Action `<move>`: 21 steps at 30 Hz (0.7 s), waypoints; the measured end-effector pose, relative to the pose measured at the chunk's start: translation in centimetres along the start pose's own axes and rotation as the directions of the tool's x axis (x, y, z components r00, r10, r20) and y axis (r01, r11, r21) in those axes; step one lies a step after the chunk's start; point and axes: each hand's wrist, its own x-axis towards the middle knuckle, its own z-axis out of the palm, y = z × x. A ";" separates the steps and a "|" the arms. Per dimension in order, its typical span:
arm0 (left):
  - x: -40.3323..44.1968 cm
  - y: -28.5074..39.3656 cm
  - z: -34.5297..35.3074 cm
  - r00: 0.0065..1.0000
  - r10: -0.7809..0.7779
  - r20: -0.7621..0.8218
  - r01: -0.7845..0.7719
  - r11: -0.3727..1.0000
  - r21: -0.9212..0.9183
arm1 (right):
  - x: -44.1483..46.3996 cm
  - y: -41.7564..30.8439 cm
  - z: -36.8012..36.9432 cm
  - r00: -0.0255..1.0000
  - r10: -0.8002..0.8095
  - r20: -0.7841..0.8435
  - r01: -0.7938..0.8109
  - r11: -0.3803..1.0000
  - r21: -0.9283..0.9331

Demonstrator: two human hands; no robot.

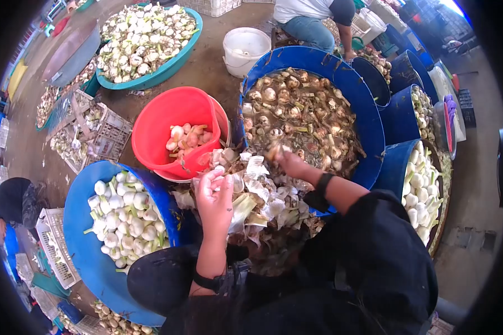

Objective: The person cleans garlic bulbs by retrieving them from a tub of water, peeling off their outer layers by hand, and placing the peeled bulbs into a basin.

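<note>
My left hand [213, 198] is raised over a heap of wet garlic skins [260, 192], beside a red bucket [173, 103]. Its fingers are loosely bent, the thumb apart from them, and nothing shows clearly between them. In the bucket lie several peeled pinkish-white garlic bulbs [189, 139]. My right hand [292, 164] is at the near left edge of a large blue tub [371, 128] and blurred by motion. Its fingers are closed around something brownish that is too smeared to name. Unpeeled garlic bulbs [302, 106] with stalks float in the tub's murky water.
A tilted blue barrel [84, 223] on the left holds white garlic bulbs with stems. More garlic fills a blue container [394, 173] at right and a teal basin [151, 81] at back. Behind stand a white bucket [243, 61] and a seated person [313, 30].
</note>
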 end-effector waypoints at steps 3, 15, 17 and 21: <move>-0.4 0.9 1.4 0.993 0.033 0.114 -0.033 0.999 -0.005 | -5.4 -2.5 -5.6 0.945 0.254 -0.206 0.067 0.466 0.882; -0.5 1.4 -0.4 0.966 -0.209 0.151 0.227 0.967 -0.113 | -7.6 -15.0 -10.0 0.937 -0.077 -0.339 0.174 0.948 0.267; -0.3 0.8 -0.2 0.959 -0.260 0.117 0.271 0.958 -0.094 | -7.0 -15.2 -9.3 0.931 0.013 -0.364 0.109 0.944 0.313; 0.0 1.0 -0.7 0.910 -0.386 0.153 0.400 0.913 -0.075 | -5.5 -14.1 -7.1 0.901 0.153 -0.407 0.174 0.732 0.659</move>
